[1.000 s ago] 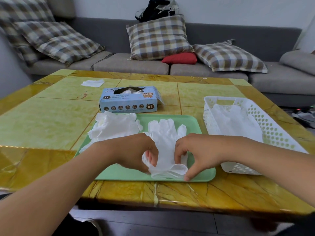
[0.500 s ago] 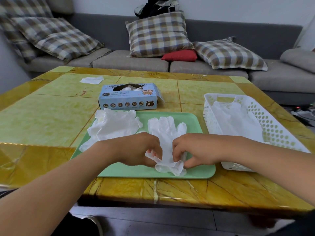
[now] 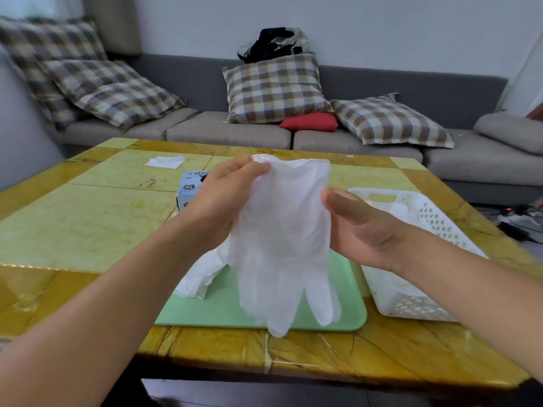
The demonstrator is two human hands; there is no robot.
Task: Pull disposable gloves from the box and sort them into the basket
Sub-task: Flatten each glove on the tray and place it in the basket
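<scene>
So progress-wise this looks like somewhere in the middle. The basket (image 3: 440,227) on the right already has some white gloves lying in it, though I can't count them through the mesh. There's a crumpled pile of gloves (image 3: 202,274) sitting on the left part of the green tray (image 3: 223,309), so those need sorting yet, and the box (image 3: 188,190) behind the tray is mostly hidden by the left hand, so no idea how many are left in there. Right now one glove (image 3: 282,245) is held up in the air over the tray, cuff at the top and fingers dangling down, not touching anything below as far as I can tell. The left hand (image 3: 226,198) is raised with its fingertips pinching the top left corner of the cuff. The right hand (image 3: 361,230) is at the glove's right edge, palm facing in, thumb up against the edge; its fingers seem to be behind the glove, so it looks like a loose grip, but I can't see that clearly. My guess is this one goes across into the basket just to the right.
</scene>
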